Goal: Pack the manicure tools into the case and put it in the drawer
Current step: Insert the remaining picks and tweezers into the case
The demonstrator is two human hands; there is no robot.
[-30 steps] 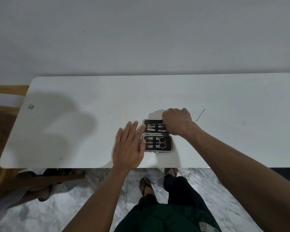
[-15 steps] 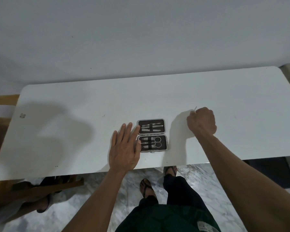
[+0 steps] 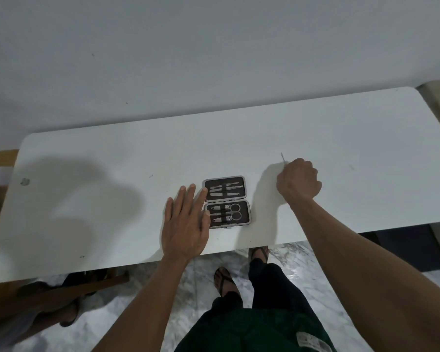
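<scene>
Against grey wall (image 3: 214, 59), white table (image 3: 112, 161) over marble floor (image 3: 142, 306)

I stand at a white table (image 3: 239, 138) with rounded corners, pushed against a plain pale wall (image 3: 214, 47) at twelve o'clock. The wall carries a few small dark specks. Soft shadows lie across the tabletop toward nine o'clock, near a small grey mark (image 3: 25, 181) by its edge. Under the table the floor (image 3: 142, 301) is grey-white marble with veining. At seven o'clock a wooden piece (image 3: 69, 293) slants below the table edge, and a wooden strip (image 3: 0, 158) shows at nine o'clock. At three o'clock something dark (image 3: 404, 247) sits beneath the table.
</scene>
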